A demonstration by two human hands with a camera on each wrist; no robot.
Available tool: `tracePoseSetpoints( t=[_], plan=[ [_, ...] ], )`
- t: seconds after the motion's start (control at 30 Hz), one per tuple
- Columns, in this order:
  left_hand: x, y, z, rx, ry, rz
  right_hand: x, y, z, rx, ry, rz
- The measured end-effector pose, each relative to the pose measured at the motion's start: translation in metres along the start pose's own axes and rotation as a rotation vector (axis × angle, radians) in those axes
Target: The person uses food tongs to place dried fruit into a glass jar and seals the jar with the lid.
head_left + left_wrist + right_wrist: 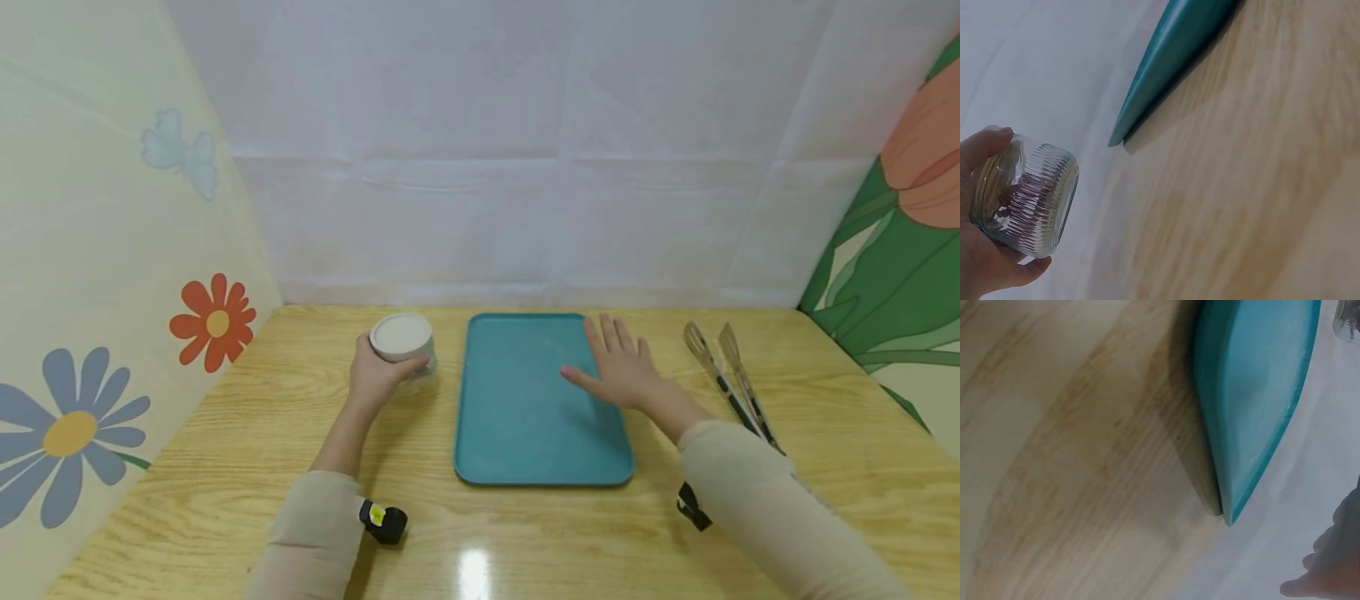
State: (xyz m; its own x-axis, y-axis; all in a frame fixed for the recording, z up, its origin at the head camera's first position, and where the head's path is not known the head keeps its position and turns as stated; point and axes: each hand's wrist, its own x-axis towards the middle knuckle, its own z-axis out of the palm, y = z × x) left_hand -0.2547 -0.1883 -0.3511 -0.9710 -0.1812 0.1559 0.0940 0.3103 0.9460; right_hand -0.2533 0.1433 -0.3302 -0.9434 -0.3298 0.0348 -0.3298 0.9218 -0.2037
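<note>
My left hand (375, 372) grips a clear glass jar with a white lid (402, 335), thumb on one side and fingers round the other, left of the blue tray (536, 400). The left wrist view shows the ribbed glass side of the jar (1038, 194) between the thumb and fingers. Above the tray's right part, my right hand (622, 371) is spread with straight fingers and holds nothing. In the right wrist view only part of the right hand (1332, 556) appears at the lower right edge, beyond the tray (1260, 394).
Metal tongs with black grips (731, 379) lie on the wooden table (427, 533) to the right of the tray, partly behind the right forearm. A white cloth backdrop (525, 167) rises behind the table, with flower-printed panels (112, 292) at the sides.
</note>
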Motion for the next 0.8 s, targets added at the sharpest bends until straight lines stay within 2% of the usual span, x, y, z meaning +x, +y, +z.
tracePoseSetpoints(
  t=[0.4, 0.8],
  plan=[
    [0.001, -0.019, -0.004, -0.003, 0.013, -0.035, -0.003, 0.004, 0.015, 0.014, -0.046, 0.030],
    [0.000, -0.027, -0.008, -0.016, -0.027, -0.056, -0.004, 0.003, 0.019, 0.006, -0.046, 0.031]
  ],
)
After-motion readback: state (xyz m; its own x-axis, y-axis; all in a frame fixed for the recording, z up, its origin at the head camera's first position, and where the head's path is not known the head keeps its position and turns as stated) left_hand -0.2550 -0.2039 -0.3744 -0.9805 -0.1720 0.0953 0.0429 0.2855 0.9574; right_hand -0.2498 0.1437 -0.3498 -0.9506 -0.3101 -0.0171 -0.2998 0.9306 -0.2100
